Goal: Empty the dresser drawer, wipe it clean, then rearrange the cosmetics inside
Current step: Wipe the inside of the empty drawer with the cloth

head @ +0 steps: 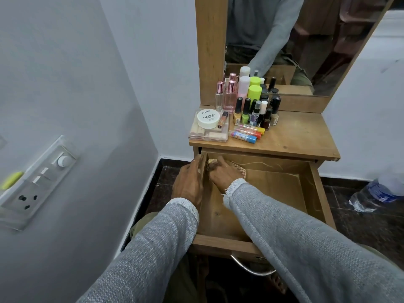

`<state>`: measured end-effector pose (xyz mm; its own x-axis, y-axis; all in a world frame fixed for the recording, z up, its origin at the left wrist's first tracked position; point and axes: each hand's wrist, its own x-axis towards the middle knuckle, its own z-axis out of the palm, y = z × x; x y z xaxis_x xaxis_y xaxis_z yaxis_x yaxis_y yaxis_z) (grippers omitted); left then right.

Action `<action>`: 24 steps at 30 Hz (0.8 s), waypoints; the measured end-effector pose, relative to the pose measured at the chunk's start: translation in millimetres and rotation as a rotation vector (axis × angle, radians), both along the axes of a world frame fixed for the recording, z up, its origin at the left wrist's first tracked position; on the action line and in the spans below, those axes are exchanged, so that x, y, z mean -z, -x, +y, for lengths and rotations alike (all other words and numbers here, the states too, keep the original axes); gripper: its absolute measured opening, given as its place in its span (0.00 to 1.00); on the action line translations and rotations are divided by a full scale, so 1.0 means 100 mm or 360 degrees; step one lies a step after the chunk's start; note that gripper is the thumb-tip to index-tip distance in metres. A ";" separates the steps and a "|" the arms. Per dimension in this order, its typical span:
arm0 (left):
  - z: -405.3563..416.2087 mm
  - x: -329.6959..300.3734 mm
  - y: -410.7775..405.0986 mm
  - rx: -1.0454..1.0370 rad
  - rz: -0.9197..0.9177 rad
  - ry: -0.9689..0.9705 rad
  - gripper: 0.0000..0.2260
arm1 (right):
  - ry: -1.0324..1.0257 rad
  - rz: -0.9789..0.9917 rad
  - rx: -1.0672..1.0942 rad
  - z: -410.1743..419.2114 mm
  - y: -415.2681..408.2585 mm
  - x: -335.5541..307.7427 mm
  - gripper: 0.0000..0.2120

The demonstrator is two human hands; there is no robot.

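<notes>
Wiping hand: the right hand [220, 173], in a grey knitted sleeve, sits at the upper left corner of the open wooden drawer [314, 193], fingers curled over a tan waffle-textured cloth [239, 169] pressed against the drawer's floor and back corner.
Bracing hand: the left hand [189, 182] grips the drawer's left side wall from outside, fingers hooked over its top edge; the two hands lie just beside each other with the wall between them.
Drawer: a flat-bottomed box of light brown laminated board with pale scratch marks; its bare floor fills the centre of the frame, and a curved metal handle [251, 267] shows below its front edge.
Dresser top: a matching wooden shelf [295, 136] above the drawer carries the cosmetics on its left part.
Cosmetics: small nail polish bottles [253, 113] with black caps stand in a tight cluster; tall cylinders with lime green caps [254, 91] and clear pink perfume bottles [229, 95] stand behind them; three bright striped tubes [246, 133] lie flat in front.
Palette: a clear plastic makeup palette [207, 134] lies at the shelf's left edge with a round white nail polish remover tub [208, 119] on top.
Mirror: a wood-framed mirror [306, 40] rises behind the bottles.
Floor: a crumpled clear plastic water bottle [371, 193] lies on dark tiles at the right of the frame.
</notes>
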<state>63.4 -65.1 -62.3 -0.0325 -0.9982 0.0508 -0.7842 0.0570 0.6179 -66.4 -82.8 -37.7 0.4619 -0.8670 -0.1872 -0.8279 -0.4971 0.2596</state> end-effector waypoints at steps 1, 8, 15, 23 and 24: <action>-0.01 0.02 0.00 -0.0004 -0.0007 -0.0004 0.23 | 0.0025 -0.0019 -0.0009 0.00 0.01 -0.02 0.12; 0.00 -0.05 0.04 -0.0002 0.0056 -0.0027 0.26 | 0.0139 -0.0108 -0.0015 -0.01 0.07 -0.11 0.14; 0.04 -0.12 0.04 -0.0008 0.0030 -0.0047 0.31 | -0.0010 -0.0048 0.0070 0.02 0.06 0.03 0.15; 0.04 -0.11 0.03 -0.0035 -0.0020 -0.0121 0.29 | -0.0068 -0.0022 0.0212 0.13 0.66 0.10 0.20; 0.02 -0.08 0.03 -0.0026 -0.0092 -0.0113 0.26 | -0.0068 0.0000 0.0197 0.15 0.73 0.10 0.20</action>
